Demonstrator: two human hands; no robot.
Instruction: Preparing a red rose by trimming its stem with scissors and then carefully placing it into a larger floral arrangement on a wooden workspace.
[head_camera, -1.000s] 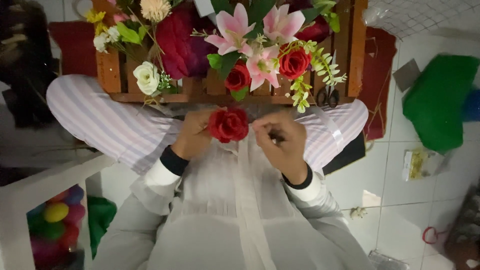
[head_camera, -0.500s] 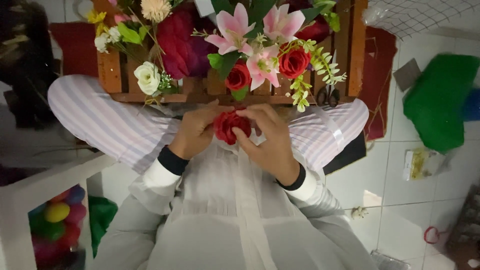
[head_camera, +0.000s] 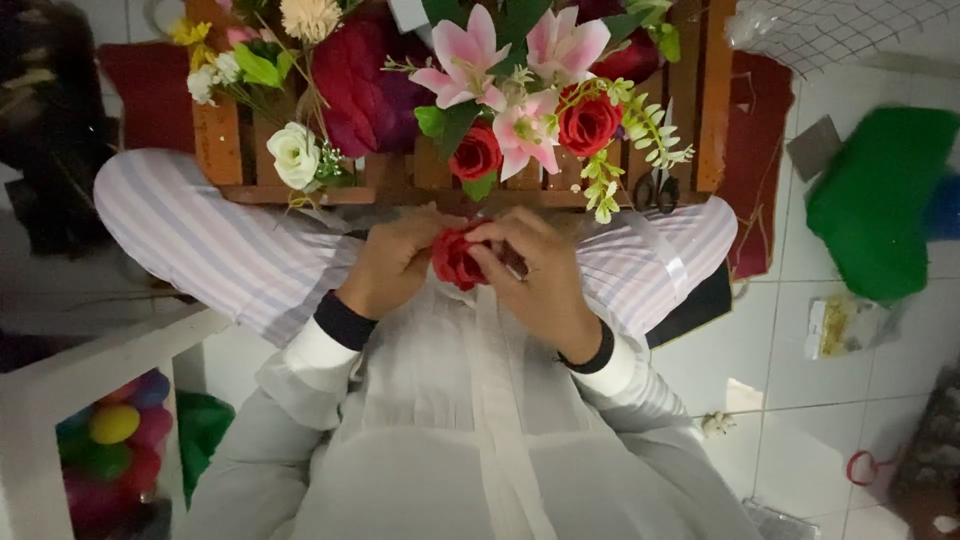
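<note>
Over the lap, left hand (head_camera: 392, 268) and right hand (head_camera: 540, 285) pinch one red fabric rose (head_camera: 455, 258) between them, equally near.

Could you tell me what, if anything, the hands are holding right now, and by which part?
Both hands hold a red rose: the left hand cups its left side, and the right hand's fingers press its right edge.

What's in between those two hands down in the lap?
A red rose head sits between the left hand and the right hand, with the fingers of both closed around it. The head view shows this.
</note>
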